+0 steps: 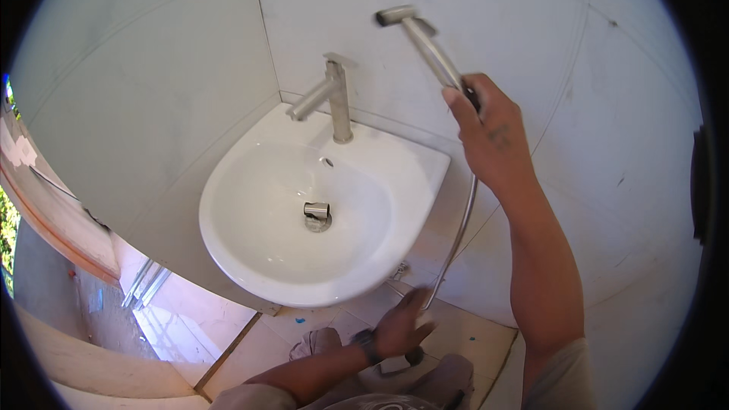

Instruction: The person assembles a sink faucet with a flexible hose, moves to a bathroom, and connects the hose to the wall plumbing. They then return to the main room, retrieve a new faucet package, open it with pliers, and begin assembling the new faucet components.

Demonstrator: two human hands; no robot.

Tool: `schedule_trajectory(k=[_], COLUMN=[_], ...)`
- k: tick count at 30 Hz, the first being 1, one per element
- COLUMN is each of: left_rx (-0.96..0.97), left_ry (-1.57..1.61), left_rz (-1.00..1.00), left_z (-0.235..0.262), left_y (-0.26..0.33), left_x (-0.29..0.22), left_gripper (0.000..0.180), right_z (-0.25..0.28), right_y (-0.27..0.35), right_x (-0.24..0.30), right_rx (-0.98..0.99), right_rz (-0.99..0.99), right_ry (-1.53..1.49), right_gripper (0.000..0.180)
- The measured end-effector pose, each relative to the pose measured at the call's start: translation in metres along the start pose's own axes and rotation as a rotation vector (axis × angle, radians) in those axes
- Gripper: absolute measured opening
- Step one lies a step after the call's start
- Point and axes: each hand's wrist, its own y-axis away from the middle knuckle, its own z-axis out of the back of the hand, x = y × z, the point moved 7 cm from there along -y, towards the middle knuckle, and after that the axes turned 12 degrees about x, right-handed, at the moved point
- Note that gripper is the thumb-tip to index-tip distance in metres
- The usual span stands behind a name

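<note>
My right hand (490, 125) is wrapped around the handle of a metal bidet sprayer (431, 49), raised against the tiled wall to the right of the tap. The sprayer's head points up and left. From its lower end a thin metal hose (461, 239) hangs down past the basin's right side. Low down, my left hand (400, 325), with a dark watch on its wrist, is beside the hose's lower part, its fingers apart. Whether the fingers touch the hose is hard to see. A short metal cylinder (317, 209) lies over the drain in the white washbasin (250, 258).
A brushed-metal tap (341, 102) stands at the basin's back edge. Pale tiled walls (197, 68) meet behind it. Beneath the basin a small valve fitting (401, 269) shows by the wall. At the left, a doorway opens onto a lighter floor (182, 330).
</note>
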Motion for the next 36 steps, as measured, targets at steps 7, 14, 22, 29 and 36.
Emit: schedule_trajectory(k=[7,14,22,29,36], left_rx=[0.251,-0.194,-0.236,-0.008,-0.075], left_ry=[-0.24,0.117,0.168,0.305,0.402], left_rz=[0.367,1.119,1.282,1.409,1.412], left_z=[0.031,0.093,0.007,-0.086,-0.076], left_y=[0.249,0.452,0.596,0.683,0.68], left_x=[0.061,0.017,0.032,0.039,0.041], left_gripper=[0.044,0.053,0.044,0.064,0.063], right_z=[-0.061,-0.146,-0.248,-0.293,-0.288], right_y=[-0.138,-0.2,-0.205,-0.183,-0.171], right_x=[0.086,0.13,0.138,0.078,0.077], right_rx=[0.166,0.453,0.723,1.05,1.028], right_rz=[0.125,0.049,0.339,0.063,0.028], right_ry=[0.59,0.95,1.239,1.128,1.139], right_gripper=[0.022,0.014,0.018,0.026,0.025])
